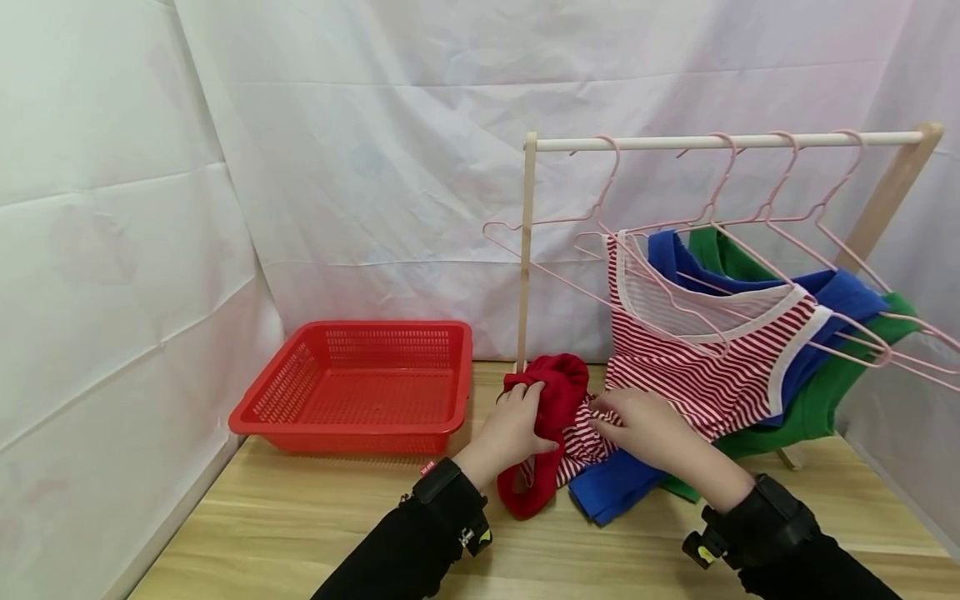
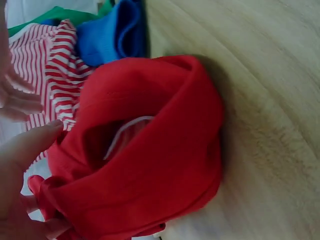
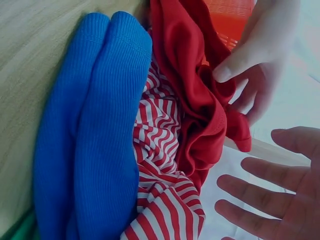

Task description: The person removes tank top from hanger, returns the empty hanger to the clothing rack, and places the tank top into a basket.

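A bunched red garment (image 1: 553, 400) lies on the table by the rack's left post; a fold gapes open, showing a white-edged piece inside. My left hand (image 1: 516, 429) touches its left side, thumb and fingers spread apart on the cloth (image 2: 145, 175). The right hand (image 1: 648, 425) is held over the lower part of a red-and-white striped tank top (image 1: 675, 367), its fingers extended and apart (image 3: 270, 192), with nothing between them. That striped top hangs from a pink hanger, its hem crumpled beside the red garment. Blue ribbed cloth (image 3: 107, 125) lies along the striped hem.
A red plastic basket (image 1: 348, 429) stands to the left. The wooden rack's white rail (image 1: 637, 144) carries several pink hangers, with a blue garment (image 1: 847, 292) and a green garment (image 1: 817, 417) behind the striped top. At the left end hangs a bare pink hanger (image 1: 570, 287).
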Tool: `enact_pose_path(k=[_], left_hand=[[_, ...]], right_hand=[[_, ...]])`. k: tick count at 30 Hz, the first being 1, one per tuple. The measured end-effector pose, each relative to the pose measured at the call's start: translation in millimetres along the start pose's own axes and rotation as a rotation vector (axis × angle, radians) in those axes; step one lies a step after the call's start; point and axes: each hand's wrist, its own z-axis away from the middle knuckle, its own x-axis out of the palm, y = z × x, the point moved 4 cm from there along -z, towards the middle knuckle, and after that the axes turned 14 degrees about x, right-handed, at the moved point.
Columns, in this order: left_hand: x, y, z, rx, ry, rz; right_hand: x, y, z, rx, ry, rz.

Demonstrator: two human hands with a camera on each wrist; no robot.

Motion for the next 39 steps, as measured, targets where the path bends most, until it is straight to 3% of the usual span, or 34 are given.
enact_pose_path(k=[7, 17, 24, 30, 36, 39], left_hand=[[10.8, -2.7, -1.2, -0.070, 0.022, -0.061], [8.7, -2.3, -3.7, -0.018, 0.048, -0.178], [3.6, -7.4, -2.9, -0.029, 0.075, -0.165], [-10.9, -11.6, 1.8, -0.046, 0.164, 0.002], [-27.1, -18.5, 3.1, -0.120, 0.214, 0.276], [-39.1, -21.4, 3.6, -0.155, 0.274, 0.418]], right_hand=[[3.4, 0.2, 1.3, -0.006, 0.004, 0.012], [6.4, 2.1, 2.9, -0.024, -0.004, 0.016], [6.1, 2.4, 3.9, -0.014, -0.022, 0.003], [2.6, 3.0, 5.3, -0.011, -0.012, -0.001], [-0.6, 4.7, 6.4, -0.001, -0.009, -0.009], [-2.3, 5.5, 6.4, 0.019, -0.009, -0.004]])
